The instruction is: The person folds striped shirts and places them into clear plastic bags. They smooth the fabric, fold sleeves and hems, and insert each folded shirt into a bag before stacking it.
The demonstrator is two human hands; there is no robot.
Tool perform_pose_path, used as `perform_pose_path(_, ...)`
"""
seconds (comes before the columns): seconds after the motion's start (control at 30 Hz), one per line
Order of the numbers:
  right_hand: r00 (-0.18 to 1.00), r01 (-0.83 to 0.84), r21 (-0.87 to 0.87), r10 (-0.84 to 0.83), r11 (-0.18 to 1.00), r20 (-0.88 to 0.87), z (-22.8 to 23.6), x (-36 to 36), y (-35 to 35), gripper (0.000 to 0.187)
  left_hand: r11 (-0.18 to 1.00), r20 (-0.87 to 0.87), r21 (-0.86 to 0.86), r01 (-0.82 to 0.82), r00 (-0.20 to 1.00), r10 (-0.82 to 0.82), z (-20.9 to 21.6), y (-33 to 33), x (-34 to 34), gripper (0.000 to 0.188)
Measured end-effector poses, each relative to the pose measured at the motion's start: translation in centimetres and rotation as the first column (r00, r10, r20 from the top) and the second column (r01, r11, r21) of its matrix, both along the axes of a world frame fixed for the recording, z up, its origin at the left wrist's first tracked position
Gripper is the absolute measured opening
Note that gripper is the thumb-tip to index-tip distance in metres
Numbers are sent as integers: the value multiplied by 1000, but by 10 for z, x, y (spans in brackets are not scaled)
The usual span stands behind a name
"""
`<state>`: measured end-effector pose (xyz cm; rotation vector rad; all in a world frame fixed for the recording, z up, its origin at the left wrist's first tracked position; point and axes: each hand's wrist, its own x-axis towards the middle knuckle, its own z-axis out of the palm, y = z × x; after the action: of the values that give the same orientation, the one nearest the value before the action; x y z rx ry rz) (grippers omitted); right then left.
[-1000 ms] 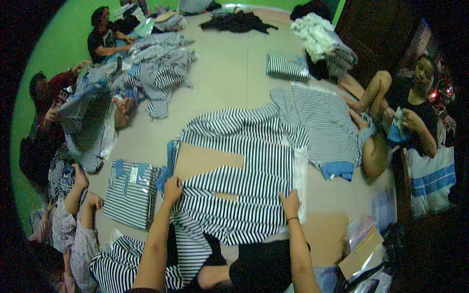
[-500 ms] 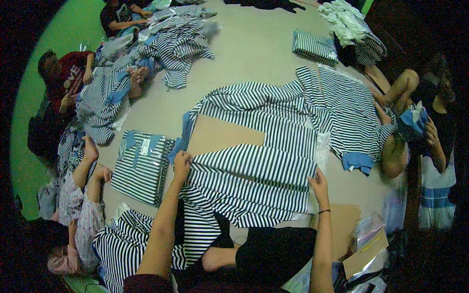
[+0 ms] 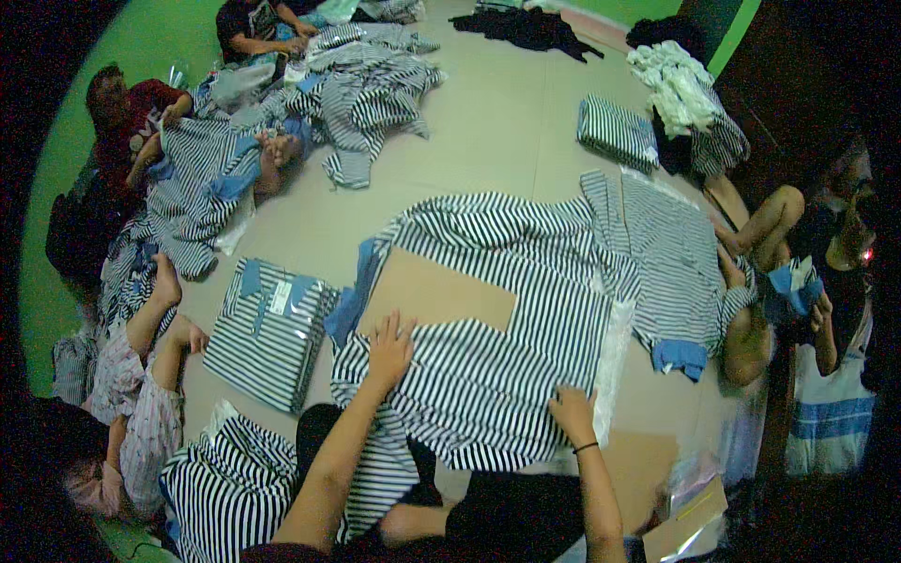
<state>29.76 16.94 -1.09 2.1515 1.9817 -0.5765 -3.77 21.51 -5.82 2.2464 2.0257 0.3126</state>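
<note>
A black-and-white striped shirt point(image 3: 526, 281) lies spread before me, its blue collar part point(image 3: 355, 293) toward the left. A flat tan cardboard sheet point(image 3: 449, 284) rests on it, partly covered by a folded-over striped panel. My left hand point(image 3: 389, 352) presses on that panel beside the cardboard's near edge, fingers spread. Near the shirt's right side, my right hand point(image 3: 571, 413) rests on the fabric with fingers apart and slightly bent. A clear plastic strip point(image 3: 615, 361) shows along the shirt's right edge.
Folded striped shirts in clear plastic point(image 3: 267, 333) are stacked at left; another stack point(image 3: 617, 131) sits far right. A loose striped shirt point(image 3: 230, 488) lies near my left arm. More cardboard point(image 3: 643, 469) is by my right arm. Several people sit around with striped shirts.
The striped panel that both hands held by its edge has come down flat over the cardboard's near part. Both hands have let go and now rest on the fabric.
</note>
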Motion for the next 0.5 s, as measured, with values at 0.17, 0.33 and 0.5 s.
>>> perform_pose_path(0.17,819,165,333,60,928,-571,-18,-25,107,31,1000,163,22,4,987,-8,3,16,13,53)
perform_pose_path(0.33,697,571,146,-383,808,-606,-51,-74,255,41,998,117,56,8,993,-15,0,51,23,61)
perform_pose_path(0.5,715,572,116,-423,812,-557,-62,-86,325,36,999,101,24,-30,994,27,-4,55,14,65)
